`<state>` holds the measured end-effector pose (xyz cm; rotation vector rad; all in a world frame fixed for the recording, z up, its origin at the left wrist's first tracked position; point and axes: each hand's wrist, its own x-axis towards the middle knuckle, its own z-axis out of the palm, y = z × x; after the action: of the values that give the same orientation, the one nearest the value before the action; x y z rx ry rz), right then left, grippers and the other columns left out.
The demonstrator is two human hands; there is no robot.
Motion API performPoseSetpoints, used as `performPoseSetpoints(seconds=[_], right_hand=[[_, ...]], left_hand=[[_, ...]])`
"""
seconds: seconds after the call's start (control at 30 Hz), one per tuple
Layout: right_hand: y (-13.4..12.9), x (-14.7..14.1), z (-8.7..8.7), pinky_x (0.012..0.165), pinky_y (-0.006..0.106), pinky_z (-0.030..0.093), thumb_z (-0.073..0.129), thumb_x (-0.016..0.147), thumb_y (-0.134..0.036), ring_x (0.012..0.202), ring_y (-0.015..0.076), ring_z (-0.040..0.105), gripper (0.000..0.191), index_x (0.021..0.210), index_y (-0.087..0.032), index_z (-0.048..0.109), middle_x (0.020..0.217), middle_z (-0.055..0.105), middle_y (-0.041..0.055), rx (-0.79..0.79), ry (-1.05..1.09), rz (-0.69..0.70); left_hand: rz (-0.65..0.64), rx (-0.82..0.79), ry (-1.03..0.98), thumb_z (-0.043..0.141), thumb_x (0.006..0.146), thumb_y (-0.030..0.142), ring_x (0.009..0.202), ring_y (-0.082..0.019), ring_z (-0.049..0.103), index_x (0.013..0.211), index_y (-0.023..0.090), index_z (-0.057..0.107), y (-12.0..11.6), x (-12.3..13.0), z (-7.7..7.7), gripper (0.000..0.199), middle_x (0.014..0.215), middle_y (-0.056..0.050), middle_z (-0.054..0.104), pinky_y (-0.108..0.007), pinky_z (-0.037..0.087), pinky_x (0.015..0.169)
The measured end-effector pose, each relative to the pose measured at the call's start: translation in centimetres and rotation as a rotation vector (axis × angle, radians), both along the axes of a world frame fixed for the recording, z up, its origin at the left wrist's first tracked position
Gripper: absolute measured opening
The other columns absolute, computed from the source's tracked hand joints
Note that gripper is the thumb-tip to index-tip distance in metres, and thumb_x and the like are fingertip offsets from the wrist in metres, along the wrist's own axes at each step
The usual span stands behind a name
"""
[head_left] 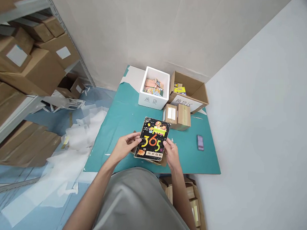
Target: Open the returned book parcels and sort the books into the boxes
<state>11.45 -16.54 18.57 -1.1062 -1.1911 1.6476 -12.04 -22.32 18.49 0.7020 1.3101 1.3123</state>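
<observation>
A worn black book (153, 140) with a large colourful "365" on its cover is held up in front of me, its cover facing me. My left hand (126, 146) grips its left edge, thumb on the cover and fingers behind. On the opposite edge, my right hand (171, 152) pinches it the same way. Beneath the book, a piece of brown cardboard (164, 161) shows, mostly covered by the book, so I cannot tell whether it is a box.
Behind the book on the green table (110, 127) stand two small cartons (184, 116), a white foam box (151, 102) with books, and an open cardboard box (203, 93). A phone-like object (200, 142) lies at right. Shelves of cartons (44, 71) stand left; packing sheets (58, 168) litter the floor.
</observation>
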Motion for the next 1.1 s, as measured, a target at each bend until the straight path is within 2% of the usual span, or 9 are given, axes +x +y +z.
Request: performPoseSetpoints(seconds=[0.1, 0.27, 0.4, 0.6, 0.7, 0.8, 0.9, 0.97, 1.1], right_hand=[[0.3, 0.3, 0.4, 0.111, 0.047, 0.057, 0.076, 0.091, -0.060, 0.122, 0.0308, 0.073, 0.052, 0.125, -0.021, 0.079, 0.129, 0.079, 0.0085, 0.107, -0.080, 0.029], [0.6, 0.4, 1.8, 0.125, 0.051, 0.044, 0.076, 0.094, -0.052, 0.143, 0.0297, 0.061, 0.036, 0.122, -0.029, 0.081, 0.143, 0.073, 0.0053, 0.293, -0.161, 0.089], [0.4, 0.5, 2.4, 0.129, 0.051, 0.040, 0.072, 0.098, -0.049, 0.147, 0.0276, 0.057, 0.031, 0.123, -0.033, 0.082, 0.144, 0.072, 0.0024, 0.355, -0.151, 0.112], [0.3, 0.5, 1.8, 0.104, 0.045, 0.060, 0.079, 0.091, -0.051, 0.115, 0.0277, 0.075, 0.062, 0.145, -0.024, 0.066, 0.120, 0.082, 0.0085, 0.214, -0.170, -0.030], [0.4, 0.5, 1.6, 0.091, 0.038, 0.063, 0.077, 0.092, -0.051, 0.103, 0.0257, 0.078, 0.051, 0.135, -0.024, 0.070, 0.108, 0.083, 0.0076, 0.190, -0.150, -0.043], [0.4, 0.9, 1.6, 0.088, 0.038, 0.064, 0.069, 0.097, -0.054, 0.104, 0.0269, 0.078, 0.038, 0.116, -0.023, 0.079, 0.114, 0.082, 0.0090, 0.190, -0.210, -0.045], [0.2, 1.2, 1.4, 0.094, 0.041, 0.065, 0.074, 0.094, -0.053, 0.108, 0.0273, 0.078, 0.047, 0.131, -0.024, 0.076, 0.120, 0.082, 0.0082, 0.159, -0.176, 0.019], [0.0, 1.0, 1.0, 0.092, 0.042, 0.066, 0.084, 0.085, -0.051, 0.104, 0.0277, 0.080, 0.056, 0.132, -0.023, 0.075, 0.119, 0.082, 0.0091, 0.142, -0.155, 0.051], [-0.7, -0.3, 0.3, 0.065, 0.035, 0.066, 0.083, 0.084, -0.060, 0.071, 0.0255, 0.081, 0.044, 0.097, -0.018, 0.075, 0.085, 0.084, 0.0104, 0.046, -0.171, -0.003]], left_hand=[[0.027, 0.074, 0.147, 0.091, 0.070, 0.057, 0.083, -0.022, 0.072, 0.107, 0.019, 0.082, 0.1, -0.2, -0.2, 0.054, 0.093, -0.007, 0.080, -0.035, 0.063, 0.080], [0.119, 0.236, 0.290, 0.088, 0.074, 0.044, 0.102, -0.026, 0.073, 0.091, 0.021, 0.081, 0.1, -0.5, -0.2, 0.029, 0.104, -0.010, 0.080, -0.040, 0.059, 0.099], [0.151, 0.273, 0.290, 0.090, 0.072, 0.044, 0.106, -0.028, 0.073, 0.085, 0.022, 0.079, -0.2, -0.6, 0.0, 0.029, 0.103, -0.011, 0.080, -0.044, 0.056, 0.106], [0.158, 0.190, 0.232, 0.094, 0.070, 0.047, 0.077, -0.017, 0.069, 0.092, 0.021, 0.069, -0.5, -0.4, 0.2, 0.042, 0.089, -0.003, 0.074, -0.028, 0.059, 0.072], [0.063, 0.125, 0.200, 0.083, 0.082, 0.058, 0.064, -0.015, 0.063, 0.096, 0.020, 0.074, -0.7, -0.5, 0.1, 0.041, 0.077, -0.002, 0.069, -0.023, 0.052, 0.056], [-0.044, 0.100, 0.145, 0.071, 0.091, 0.064, 0.072, -0.018, 0.068, 0.122, 0.020, 0.077, -1.0, -0.9, -0.2, 0.055, 0.089, -0.007, 0.075, -0.027, 0.058, 0.062], [-0.091, 0.140, 0.081, 0.079, 0.085, 0.059, 0.089, -0.021, 0.073, 0.138, 0.019, 0.072, -0.9, -1.1, -0.6, 0.066, 0.102, -0.010, 0.077, -0.032, 0.063, 0.080], [-0.069, 0.137, 0.056, 0.084, 0.081, 0.056, 0.086, -0.020, 0.074, 0.134, 0.017, 0.073, -0.7, -1.0, -0.7, 0.067, 0.097, -0.008, 0.076, -0.031, 0.063, 0.080], [0.086, 0.001, 0.039, 0.088, 0.074, 0.063, 0.060, -0.015, 0.066, 0.118, 0.014, 0.078, -0.1, -0.5, -0.6, 0.067, 0.073, -0.002, 0.069, -0.028, 0.060, 0.059]])
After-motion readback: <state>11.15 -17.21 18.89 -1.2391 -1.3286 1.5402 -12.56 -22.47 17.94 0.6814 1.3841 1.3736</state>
